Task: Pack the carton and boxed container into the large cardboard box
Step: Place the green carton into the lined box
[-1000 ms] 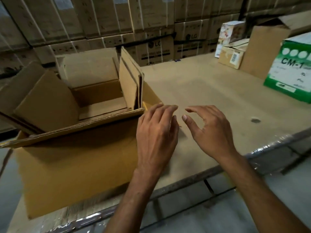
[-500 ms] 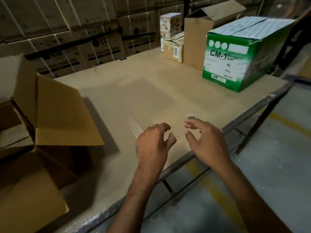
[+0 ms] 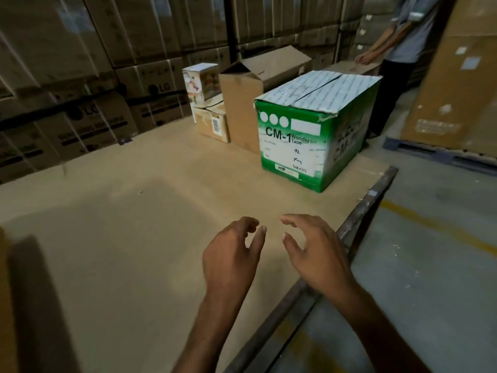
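Observation:
A green and white carton [image 3: 304, 142] marked CM-1 stands closed on the table at the right. Behind it to the left a small printed boxed container [image 3: 200, 82] sits on a small brown box [image 3: 212, 122]. My left hand [image 3: 231, 254] and my right hand [image 3: 312, 249] hover side by side over the table's near right part, fingers loosely curled, holding nothing, well short of the carton. Only a sliver of the large cardboard box [image 3: 4, 305] shows at the left edge.
A tall brown box [image 3: 242, 103] with open flaps stands between the printed box and the carton. The table's metal edge [image 3: 357, 224] runs diagonally on the right. Stacked LG cartons [image 3: 94, 76] line the back. A person [image 3: 403, 49] stands at the far right by a pallet.
The view has swung right, away from the large open box, which has slid out of sight. The green carton now looks closer. Both hands stay empty and have moved right along the table.

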The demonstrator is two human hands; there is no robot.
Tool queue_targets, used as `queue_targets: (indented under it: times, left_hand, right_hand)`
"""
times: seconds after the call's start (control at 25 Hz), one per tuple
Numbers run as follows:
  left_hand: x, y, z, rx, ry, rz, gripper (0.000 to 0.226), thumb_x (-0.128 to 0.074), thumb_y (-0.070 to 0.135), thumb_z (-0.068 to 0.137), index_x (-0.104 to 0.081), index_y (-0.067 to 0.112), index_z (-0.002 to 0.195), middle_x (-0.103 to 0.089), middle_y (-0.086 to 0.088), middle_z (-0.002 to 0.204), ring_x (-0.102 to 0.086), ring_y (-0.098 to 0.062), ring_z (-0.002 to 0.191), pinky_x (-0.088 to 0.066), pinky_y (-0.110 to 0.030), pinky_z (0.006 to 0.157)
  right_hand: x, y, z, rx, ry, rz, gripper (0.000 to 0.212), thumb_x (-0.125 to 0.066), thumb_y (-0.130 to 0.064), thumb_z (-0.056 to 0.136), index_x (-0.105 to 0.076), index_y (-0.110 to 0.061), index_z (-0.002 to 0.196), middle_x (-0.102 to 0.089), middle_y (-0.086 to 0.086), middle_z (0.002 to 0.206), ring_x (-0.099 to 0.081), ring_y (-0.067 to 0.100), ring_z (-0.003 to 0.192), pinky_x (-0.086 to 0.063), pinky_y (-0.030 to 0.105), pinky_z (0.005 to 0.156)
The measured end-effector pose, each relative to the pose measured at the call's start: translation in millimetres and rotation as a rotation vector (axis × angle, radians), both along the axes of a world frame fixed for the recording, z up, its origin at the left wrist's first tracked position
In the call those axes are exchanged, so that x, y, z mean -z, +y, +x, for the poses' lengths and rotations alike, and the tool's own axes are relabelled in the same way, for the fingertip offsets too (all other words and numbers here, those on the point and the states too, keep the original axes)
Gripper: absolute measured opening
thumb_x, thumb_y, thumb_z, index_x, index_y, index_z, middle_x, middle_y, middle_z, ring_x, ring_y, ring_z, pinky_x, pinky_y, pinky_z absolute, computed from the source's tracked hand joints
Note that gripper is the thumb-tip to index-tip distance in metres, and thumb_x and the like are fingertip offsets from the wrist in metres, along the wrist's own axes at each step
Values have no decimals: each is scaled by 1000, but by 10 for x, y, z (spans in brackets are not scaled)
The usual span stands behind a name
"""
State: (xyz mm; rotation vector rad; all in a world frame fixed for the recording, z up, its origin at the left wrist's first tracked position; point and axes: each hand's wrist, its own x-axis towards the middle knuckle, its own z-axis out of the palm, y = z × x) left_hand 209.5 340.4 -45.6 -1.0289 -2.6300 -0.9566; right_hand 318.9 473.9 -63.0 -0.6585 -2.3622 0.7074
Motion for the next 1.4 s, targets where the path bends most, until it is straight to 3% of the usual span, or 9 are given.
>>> queue_targets:
  times: [0.28,0.48,0.6,0.8,0.88,1.0,1.2,1.28,1.4]
  left_hand:
    - [-415,1273,-555,-1,-15,236,17,-61,50,96,-71,37,96,-73,25,89,-67,0,79,-53,-27,66]
    - [-559,2229,-1040,4,-85,300,18,-64,52,92,-72,37,90,-73,29,85,-67,11,84,-57,-29,70]
    - [-627,2841,-1402,-15,-86,368,17,-65,50,93,-71,35,99,-73,25,97,-67,8,92,-58,-32,75]
    - [-680,3747,-2234,-50,-366,581,55,-69,52,87,-54,31,136,-57,6,137,-58,-17,122,-55,-49,98]
    - [-695,3956,-2539,-115,-541,603,77,-73,54,84,-42,29,149,-50,-4,148,-54,-24,128,-51,-51,105]
    - [-628,4060,-2781,-215,-553,495,91,-73,66,73,-40,33,151,-43,-5,148,-41,-29,137,-39,-52,114]
    - [-566,3976,-2703,-41,-676,609,69,-81,49,82,-44,27,135,-65,1,124,-69,-17,108,-59,-38,94]
    - [-634,3887,-2575,-16,-686,645,65,-83,44,82,-48,21,133,-69,3,117,-71,-10,99,-60,-27,82]
    - [-688,3638,-2317,-45,-699,681,51,-81,36,85,-53,18,123,-70,4,107,-71,-1,82,-56,-18,66]
  right_hand:
    - [-380,1253,-430,76,103,102,32,-73,-21,93,-71,-28,124,-68,-11,123,-54,4,114,-45,23,94]
    - [-555,2274,-799,108,257,139,22,-73,-30,96,-74,-24,117,-65,-12,129,-50,6,118,-38,15,94]
    - [-620,2869,-1026,172,367,130,24,-68,-39,98,-75,-22,115,-62,-9,134,-48,12,123,-41,28,93]
    - [-627,3510,-1442,245,288,-34,40,-62,-56,95,-67,-29,124,-36,0,158,-30,19,138,-39,44,106]
    - [-592,3576,-1560,242,277,-117,35,-65,-50,95,-64,-32,125,-20,2,168,-21,19,146,-30,42,112]
    - [-530,3548,-1600,210,303,-256,32,-67,-43,96,-58,-39,127,1,2,174,-10,19,157,-24,36,116]
    - [-626,3409,-1562,170,324,-506,34,-65,-37,97,-49,-45,126,-2,11,174,5,15,160,-14,28,115]
    - [-644,3325,-1506,210,369,-501,37,-64,-44,91,-45,-48,122,-12,12,172,-6,22,160,-24,40,122]
    - [-644,3138,-1327,239,494,-546,37,-65,-52,81,-47,-51,113,-36,10,161,-31,30,153,-42,56,113]
